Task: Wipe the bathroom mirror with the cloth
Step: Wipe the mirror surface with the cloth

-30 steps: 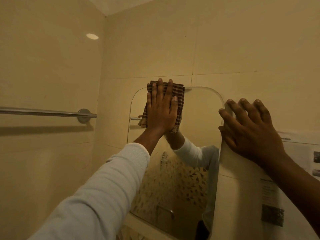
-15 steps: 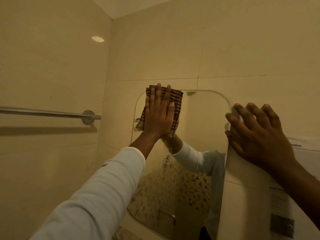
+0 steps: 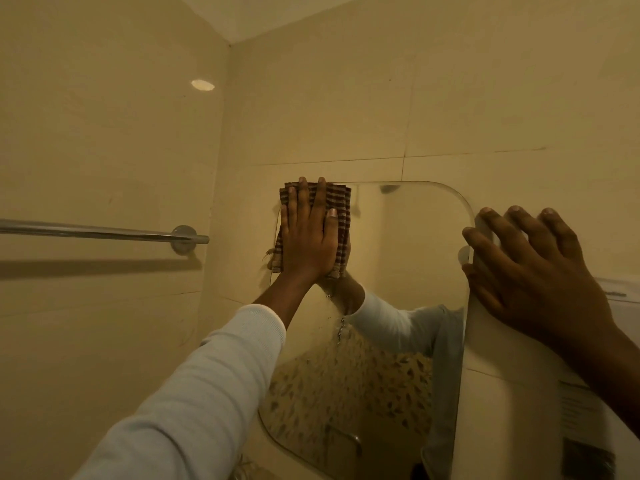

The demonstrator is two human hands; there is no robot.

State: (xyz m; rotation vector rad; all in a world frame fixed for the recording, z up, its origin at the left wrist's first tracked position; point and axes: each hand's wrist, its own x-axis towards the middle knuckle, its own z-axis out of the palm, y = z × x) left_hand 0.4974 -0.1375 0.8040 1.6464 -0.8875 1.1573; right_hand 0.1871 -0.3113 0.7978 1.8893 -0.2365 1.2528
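With the wiping apparently underway, the left hand (image 3: 308,233) is pressing the cloth (image 3: 341,202) flat on the mirror (image 3: 408,254) at its top-left corner, fingers (image 3: 304,195) straight and together, while the right hand (image 3: 533,268) is bracing the mirror's edge with its fingers spread, and the next stroke is likely calling for steady pressure across the glass.

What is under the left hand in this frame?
A brown striped cloth, pressed flat by the left hand against the mirror at its top left corner. Its edges show around the hand; the middle of the cloth and the glass beneath it are covered.
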